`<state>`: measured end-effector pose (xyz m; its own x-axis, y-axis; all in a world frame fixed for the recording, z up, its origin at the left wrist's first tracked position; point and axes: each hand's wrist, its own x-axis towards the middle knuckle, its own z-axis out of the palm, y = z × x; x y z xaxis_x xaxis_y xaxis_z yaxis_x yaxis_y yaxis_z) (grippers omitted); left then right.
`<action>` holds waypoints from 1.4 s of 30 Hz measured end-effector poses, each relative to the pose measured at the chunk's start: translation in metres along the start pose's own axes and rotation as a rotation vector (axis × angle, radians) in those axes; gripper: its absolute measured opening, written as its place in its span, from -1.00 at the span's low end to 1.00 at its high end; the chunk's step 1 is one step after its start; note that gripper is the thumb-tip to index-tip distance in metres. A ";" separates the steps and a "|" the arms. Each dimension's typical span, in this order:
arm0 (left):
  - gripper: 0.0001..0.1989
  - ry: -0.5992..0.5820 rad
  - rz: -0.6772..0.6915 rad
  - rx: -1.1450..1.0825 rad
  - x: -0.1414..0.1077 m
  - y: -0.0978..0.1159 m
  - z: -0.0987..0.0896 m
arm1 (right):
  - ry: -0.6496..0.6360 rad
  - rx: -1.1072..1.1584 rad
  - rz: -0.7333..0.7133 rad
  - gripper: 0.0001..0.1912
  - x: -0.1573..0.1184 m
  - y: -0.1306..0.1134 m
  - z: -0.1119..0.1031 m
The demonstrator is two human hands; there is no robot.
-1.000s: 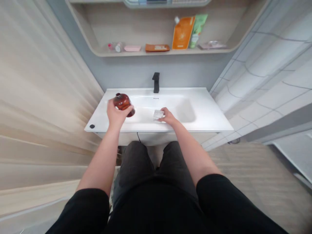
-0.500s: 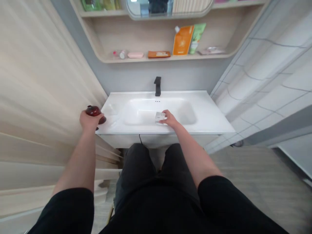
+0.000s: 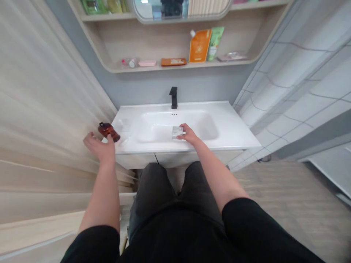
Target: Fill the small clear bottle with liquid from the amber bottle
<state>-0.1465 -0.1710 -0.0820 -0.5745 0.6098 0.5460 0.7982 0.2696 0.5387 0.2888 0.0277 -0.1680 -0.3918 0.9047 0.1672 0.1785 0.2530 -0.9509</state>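
Observation:
My left hand (image 3: 101, 147) is open at the left end of the counter, its fingers spread away from a reddish-brown bottle (image 3: 109, 132). The bottle rests on the counter's left end with its neck uncovered; whether my thumb still touches it I cannot tell. Over the front part of the white basin (image 3: 159, 126), my right hand (image 3: 189, 134) is closed on a clear, square container (image 3: 177, 132), gripped at its right side. What the container holds, if anything, is too small to make out.
A black faucet (image 3: 173, 98) stands behind the basin. Clear items (image 3: 123, 126) lie on the counter (image 3: 234, 126) near the bottle. Above hangs a shelf (image 3: 123, 69) with an orange pouch (image 3: 200, 45), a green tube (image 3: 215, 44) and small items. A curtain (image 3: 55, 109) borders the left side.
My left hand has let go of the bottle and spread its fingers to the left of it. My right hand keeps the clear container in about the same place. The view has shifted slightly.

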 end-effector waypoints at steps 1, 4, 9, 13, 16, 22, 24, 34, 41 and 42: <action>-0.50 0.037 -0.001 0.027 -0.011 0.002 0.002 | -0.002 0.001 -0.002 -0.23 -0.001 -0.001 0.000; -0.60 -0.114 0.082 0.094 -0.033 0.004 0.018 | -0.005 0.022 -0.007 -0.24 -0.002 -0.002 0.001; -0.52 -0.294 0.122 0.257 -0.035 0.001 0.044 | -0.006 0.040 0.000 -0.24 -0.004 -0.003 0.003; -0.52 -0.292 0.108 0.310 -0.029 -0.003 0.051 | -0.007 0.023 -0.016 -0.23 -0.004 -0.003 0.003; -0.56 -0.317 0.105 0.291 -0.028 -0.003 0.052 | -0.003 0.012 -0.026 -0.22 -0.004 -0.003 0.003; -0.58 -0.238 0.052 0.137 -0.039 0.017 0.035 | 0.005 0.036 -0.026 -0.23 -0.009 -0.013 0.004; -0.60 -0.236 0.039 -0.015 -0.043 0.032 0.022 | 0.004 0.052 -0.033 -0.23 -0.016 -0.021 0.006; -0.70 -0.563 0.216 -0.571 -0.059 0.151 -0.039 | -0.024 0.039 -0.044 -0.27 -0.106 -0.073 0.016; -0.81 -0.645 0.385 -0.470 -0.078 0.215 -0.056 | 0.023 -0.025 -0.046 -0.28 -0.152 -0.109 0.027; -0.83 -0.647 0.413 -0.450 -0.079 0.220 -0.059 | 0.027 -0.033 -0.052 -0.28 -0.156 -0.113 0.027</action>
<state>0.0636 -0.2039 0.0316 0.0669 0.9319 0.3565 0.6940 -0.3001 0.6544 0.3055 -0.1515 -0.0940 -0.3767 0.8990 0.2236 0.1888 0.3108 -0.9315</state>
